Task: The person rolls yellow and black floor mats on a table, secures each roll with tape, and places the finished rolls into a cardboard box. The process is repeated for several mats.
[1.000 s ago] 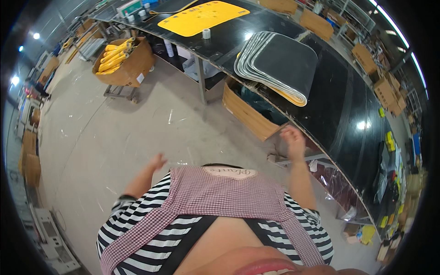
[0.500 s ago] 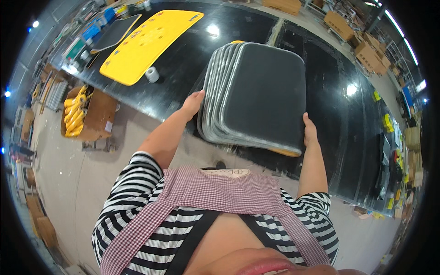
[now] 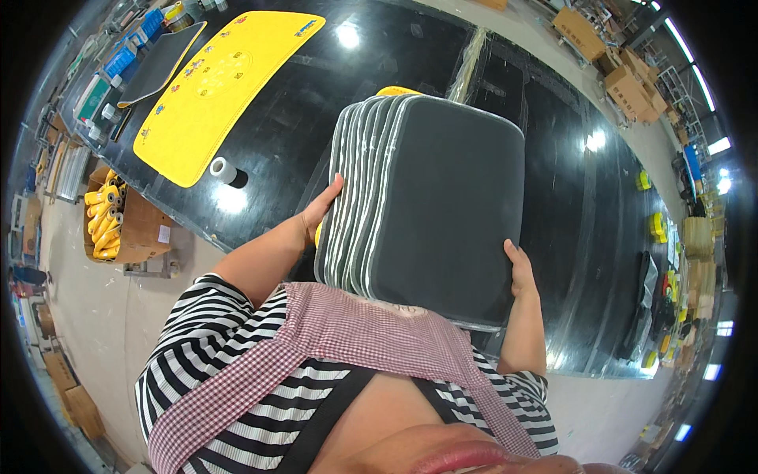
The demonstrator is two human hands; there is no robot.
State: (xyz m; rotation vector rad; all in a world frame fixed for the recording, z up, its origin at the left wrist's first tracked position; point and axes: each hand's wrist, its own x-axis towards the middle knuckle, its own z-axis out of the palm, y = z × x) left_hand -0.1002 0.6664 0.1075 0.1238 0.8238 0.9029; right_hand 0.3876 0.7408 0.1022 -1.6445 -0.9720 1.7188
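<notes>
A thick stack of dark grey mats (image 3: pixel 446 209) with rounded corners and pale, silvery edging lies before me, fanned out toward the left. Its near end reaches my apron. My left hand (image 3: pixel 322 207) grips the fanned left side, fingers partly hidden by the mats. On the opposite side, my right hand (image 3: pixel 519 268) presses against the right edge, thumb up and the other fingers mostly out of sight. A bit of yellow mat (image 3: pixel 397 91) peeks out from under the far end of the stack.
The stack is over a shiny black table (image 3: pixel 553 189). To the left lie a printed yellow mat (image 3: pixel 225 91), a grey mat (image 3: pixel 166 63) and a white roll (image 3: pixel 223 169). A carton (image 3: pixel 150 221) of yellow rolls stands beside the table. Yellow tape rolls (image 3: pixel 658 227) line the right edge.
The stack has come nearer my body, its near end now against my apron. Both hands have moved back with it, still at its sides. My view has shifted slightly.
</notes>
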